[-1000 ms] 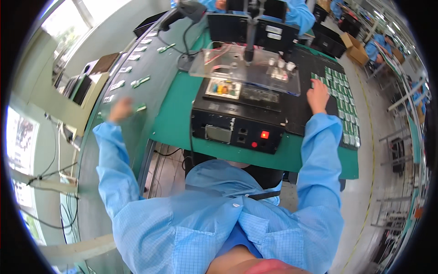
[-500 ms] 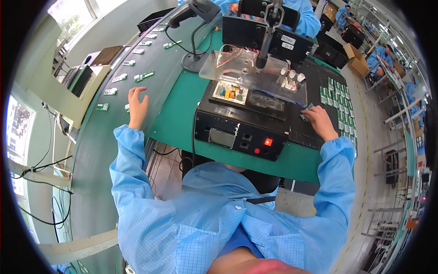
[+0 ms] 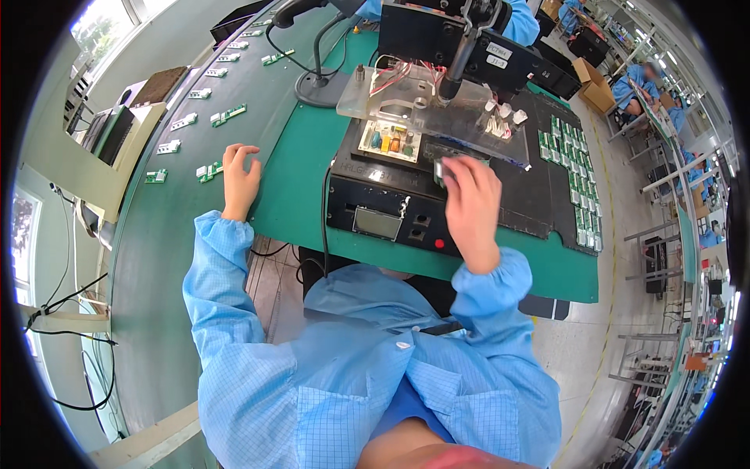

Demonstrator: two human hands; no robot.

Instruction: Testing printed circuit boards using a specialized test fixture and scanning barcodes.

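Observation:
My right hand (image 3: 473,205) pinches a small circuit board (image 3: 439,173) over the top of a black test fixture (image 3: 355,187). Only one edge of that board shows; the fingers hide the rest. Beside it, a circuit board with yellow and orange parts (image 3: 389,141) lies in the fixture's left recess, under the edge of a raised clear plate (image 3: 437,105). My left hand (image 3: 241,178) hovers at the border of the dark green belt, fingers curved and apart, holding nothing. Just left of it lies a green and white circuit board (image 3: 209,172).
Several small boards (image 3: 184,121) lie spaced along the belt. A scanner stand (image 3: 320,90) rises behind the left hand. Rows of boards (image 3: 574,172) cover the black mat at right. A lever clamp (image 3: 461,62) overhangs the fixture. A co-worker's blue sleeve (image 3: 521,22) shows behind it.
My right hand has moved left from the black mat to over the fixture, carrying the small circuit board. My left hand stays near the belt's edge. The view has shifted slightly.

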